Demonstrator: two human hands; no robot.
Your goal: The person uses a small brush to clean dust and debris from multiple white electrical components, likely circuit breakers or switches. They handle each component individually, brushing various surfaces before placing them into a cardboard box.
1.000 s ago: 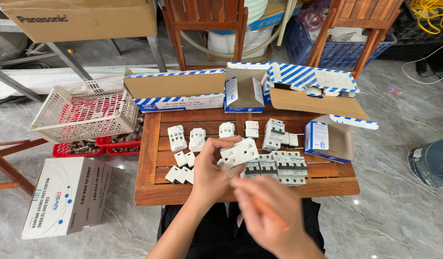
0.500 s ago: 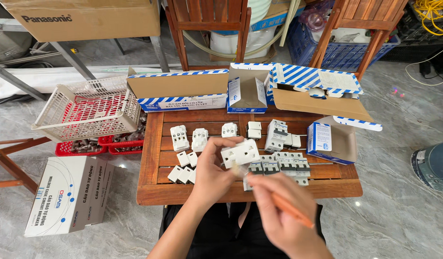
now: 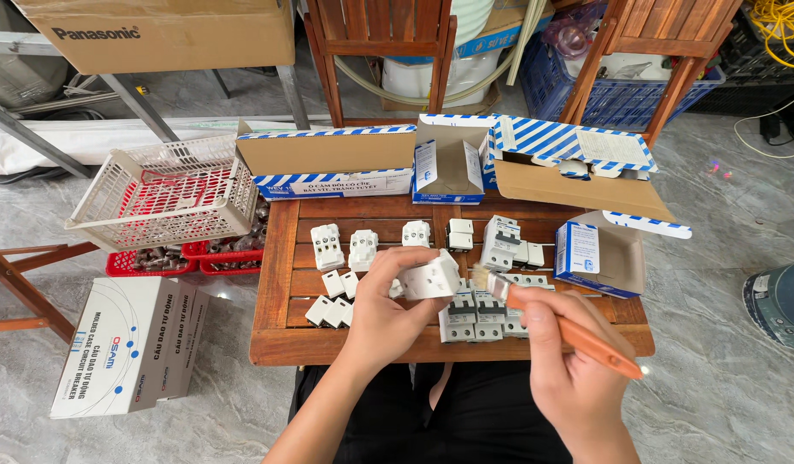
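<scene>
Head view: left hand (image 3: 388, 314) pinches a white socket block (image 3: 431, 277), thumb on its near side and fingers curled over the top, held up just above the slatted wooden table (image 3: 276, 283). The block is boxy, white plastic, tilted, one flat face turned to about 2 o'clock with small slots on it; details too small to read. Right hand (image 3: 568, 369) is closed around the orange handle of a paintbrush (image 3: 543, 311), fingers wrapped tight, handle end poking out toward 4 o'clock, pale bristles at the block's 3 o'clock side, just beside it or touching, cannot tell which.

Under the hands a row of white circuit breakers (image 3: 483, 314) lies on the table; more white sockets (image 3: 345, 249) sit at 10 o'clock of the held block, small white pieces (image 3: 332, 296) at 9 o'clock. Open blue-striped cartons (image 3: 328, 159) line the table's far edge at 12 o'clock, a white plastic basket (image 3: 165, 193) sits off at 10 o'clock.

Versus half a second ago: block stays in the same grip at about the same spot; the right hand has shifted from 5 o'clock of the block toward 3 o'clock and the bristles now sit closer to the block
</scene>
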